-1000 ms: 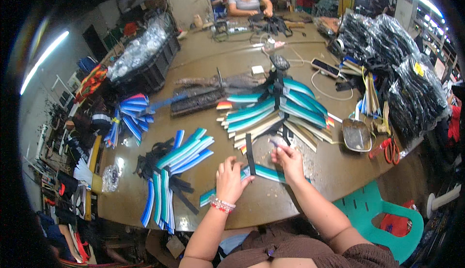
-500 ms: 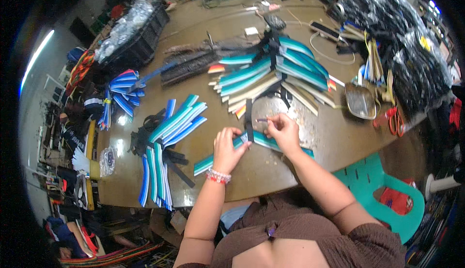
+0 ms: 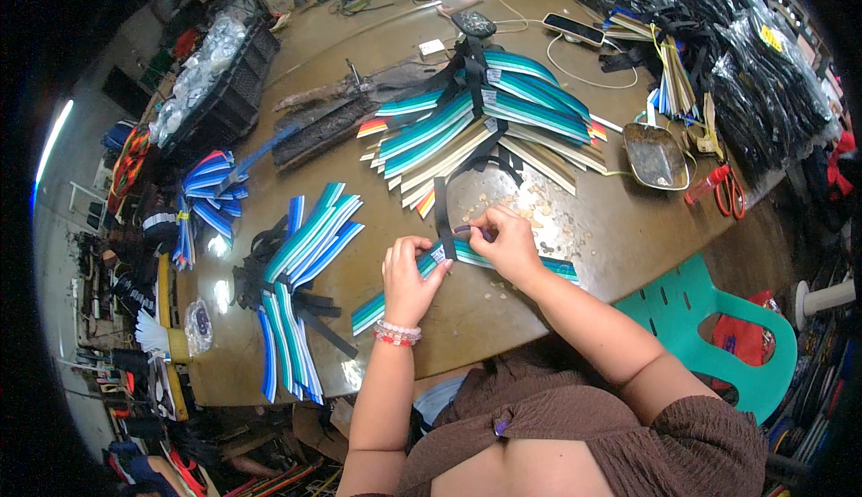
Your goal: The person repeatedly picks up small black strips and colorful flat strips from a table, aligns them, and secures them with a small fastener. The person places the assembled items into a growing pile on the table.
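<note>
A teal, green and white striped strip [image 3: 525, 263] lies on the table before me, with a black strap [image 3: 443, 205] crossing it near its middle. My left hand [image 3: 411, 280] grips the strip just left of that crossing, thumb and fingers on either side, beside a small white label [image 3: 438, 254]. Between the fingertips of my right hand [image 3: 507, 244] is a slim dark purple tool [image 3: 462, 228]; its tip reaches the strap's right edge. What kind of tool it is stays too small to tell. Beyond my hands, a fanned stack of striped strips [image 3: 530, 118] is joined by black straps.
Another striped bundle [image 3: 310, 246] lies at the left, a blue one [image 3: 211, 196] behind it. A metal scoop [image 3: 655, 158] and red-handled scissors [image 3: 729, 193] rest at the right, near a phone [image 3: 575, 29] and plastic-wrapped black goods [image 3: 763, 75]. A green chair [image 3: 682, 295] stands at the table's edge.
My right hand has brought the purple tool slightly closer to the black strap. My left hand keeps its grip on the strip. The whole view has shifted a little.
</note>
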`<action>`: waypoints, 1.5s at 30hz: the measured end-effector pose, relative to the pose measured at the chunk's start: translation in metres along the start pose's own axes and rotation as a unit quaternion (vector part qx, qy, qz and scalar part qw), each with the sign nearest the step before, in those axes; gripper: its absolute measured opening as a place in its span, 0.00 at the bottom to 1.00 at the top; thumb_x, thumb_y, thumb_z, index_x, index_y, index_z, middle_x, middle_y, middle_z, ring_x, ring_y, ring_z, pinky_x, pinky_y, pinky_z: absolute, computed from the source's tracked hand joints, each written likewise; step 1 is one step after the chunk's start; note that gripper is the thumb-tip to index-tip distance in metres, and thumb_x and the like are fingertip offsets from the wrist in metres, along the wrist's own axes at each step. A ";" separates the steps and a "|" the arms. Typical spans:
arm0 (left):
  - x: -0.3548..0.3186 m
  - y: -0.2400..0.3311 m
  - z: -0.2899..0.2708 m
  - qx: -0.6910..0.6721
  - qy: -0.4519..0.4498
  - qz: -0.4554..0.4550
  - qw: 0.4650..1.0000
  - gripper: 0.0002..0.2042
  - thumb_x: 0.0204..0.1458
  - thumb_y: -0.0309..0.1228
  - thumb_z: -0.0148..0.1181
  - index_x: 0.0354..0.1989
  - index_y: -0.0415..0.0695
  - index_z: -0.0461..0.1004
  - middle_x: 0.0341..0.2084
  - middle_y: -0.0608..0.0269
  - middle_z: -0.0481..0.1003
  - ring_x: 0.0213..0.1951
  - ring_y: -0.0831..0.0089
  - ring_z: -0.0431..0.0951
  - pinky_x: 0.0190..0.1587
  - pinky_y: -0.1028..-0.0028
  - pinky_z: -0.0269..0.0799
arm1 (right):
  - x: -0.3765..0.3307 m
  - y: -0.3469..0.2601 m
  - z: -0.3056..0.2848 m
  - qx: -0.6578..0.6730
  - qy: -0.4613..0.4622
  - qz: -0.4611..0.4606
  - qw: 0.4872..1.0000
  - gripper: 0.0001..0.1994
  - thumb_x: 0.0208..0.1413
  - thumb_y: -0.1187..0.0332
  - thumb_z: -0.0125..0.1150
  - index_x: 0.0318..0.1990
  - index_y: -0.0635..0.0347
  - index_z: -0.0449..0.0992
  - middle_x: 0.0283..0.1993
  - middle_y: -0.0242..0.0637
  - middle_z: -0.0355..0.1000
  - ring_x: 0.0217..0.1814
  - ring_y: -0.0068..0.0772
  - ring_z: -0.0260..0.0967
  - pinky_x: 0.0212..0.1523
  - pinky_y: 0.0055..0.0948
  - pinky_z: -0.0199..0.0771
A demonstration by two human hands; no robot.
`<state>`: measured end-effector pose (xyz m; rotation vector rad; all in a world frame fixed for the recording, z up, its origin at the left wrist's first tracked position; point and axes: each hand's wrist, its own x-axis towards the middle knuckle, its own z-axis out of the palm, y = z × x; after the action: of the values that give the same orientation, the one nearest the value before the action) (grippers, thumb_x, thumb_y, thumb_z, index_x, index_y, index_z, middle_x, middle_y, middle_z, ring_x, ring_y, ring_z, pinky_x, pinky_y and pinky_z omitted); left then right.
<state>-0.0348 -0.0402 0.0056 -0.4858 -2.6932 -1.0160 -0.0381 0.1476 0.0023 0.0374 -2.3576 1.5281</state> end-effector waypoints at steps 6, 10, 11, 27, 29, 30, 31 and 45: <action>0.000 0.000 -0.002 0.007 -0.004 0.006 1.000 0.19 0.40 0.36 0.69 0.37 0.43 0.69 0.36 0.62 0.71 0.40 0.62 0.70 0.45 0.65 0.64 | 0.001 -0.003 0.001 -0.006 -0.009 0.011 1.000 0.06 0.44 0.72 0.63 0.30 0.64 0.77 0.28 0.42 0.70 0.28 0.38 0.71 0.31 0.31 0.72; -0.001 0.001 -0.002 0.000 -0.005 0.003 1.000 0.18 0.40 0.36 0.69 0.37 0.43 0.69 0.36 0.61 0.71 0.40 0.61 0.70 0.45 0.64 0.64 | 0.000 0.003 0.002 -0.024 -0.007 -0.009 1.000 0.06 0.44 0.72 0.63 0.29 0.65 0.77 0.27 0.42 0.70 0.27 0.36 0.71 0.30 0.30 0.72; -0.001 0.001 -0.001 0.000 -0.011 -0.003 1.000 0.18 0.40 0.36 0.69 0.37 0.43 0.69 0.36 0.61 0.70 0.40 0.60 0.70 0.46 0.64 0.64 | -0.002 0.005 0.003 -0.028 -0.005 -0.010 1.000 0.06 0.44 0.72 0.63 0.30 0.65 0.77 0.27 0.42 0.71 0.27 0.33 0.71 0.30 0.27 0.71; 0.003 0.005 -0.011 -0.200 0.164 -0.031 0.966 0.10 0.51 0.23 0.60 0.41 0.37 0.70 0.36 0.55 0.74 0.40 0.66 0.76 0.45 0.70 0.72 | 0.049 -0.028 -0.039 -0.124 -0.314 -0.103 0.935 0.08 0.49 0.66 0.61 0.34 0.57 0.81 0.39 0.46 0.76 0.41 0.46 0.74 0.45 0.38 0.73; 0.002 0.005 -0.016 -0.090 0.263 0.015 0.960 0.12 0.50 0.21 0.58 0.43 0.38 0.68 0.44 0.52 0.69 0.49 0.60 0.70 0.53 0.65 0.65 | 0.101 -0.044 -0.051 -0.133 -0.250 -0.167 0.944 0.07 0.48 0.67 0.61 0.31 0.59 0.80 0.34 0.46 0.76 0.38 0.45 0.74 0.40 0.39 0.74; 0.001 0.005 -0.020 -0.060 0.289 0.011 0.955 0.12 0.50 0.20 0.57 0.44 0.38 0.67 0.45 0.52 0.68 0.51 0.60 0.68 0.55 0.65 0.62 | 0.130 -0.052 -0.059 -0.167 -0.200 -0.194 0.946 0.07 0.47 0.67 0.62 0.31 0.60 0.80 0.32 0.45 0.76 0.35 0.44 0.75 0.39 0.39 0.74; 0.000 0.004 -0.022 -0.046 0.284 0.011 0.958 0.13 0.49 0.20 0.57 0.44 0.38 0.67 0.45 0.51 0.68 0.51 0.59 0.68 0.55 0.64 0.62 | 0.158 -0.058 -0.072 -0.164 -0.168 -0.179 0.956 0.07 0.47 0.67 0.63 0.31 0.60 0.80 0.32 0.46 0.77 0.34 0.43 0.76 0.38 0.38 0.74; 0.005 -0.009 -0.005 -0.052 0.151 -0.008 0.987 0.16 0.48 0.22 0.57 0.47 0.38 0.67 0.45 0.53 0.69 0.50 0.57 0.67 0.54 0.63 0.62 | 0.198 0.018 -0.036 0.463 -0.027 0.074 0.883 0.10 0.56 0.68 0.61 0.43 0.61 0.76 0.72 0.41 0.46 0.59 0.30 0.63 0.50 0.33 0.73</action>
<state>-0.0423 -0.0488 0.0056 -0.2994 -2.3898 -1.1368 -0.2194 0.2179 0.0563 0.1232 -1.4600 2.6014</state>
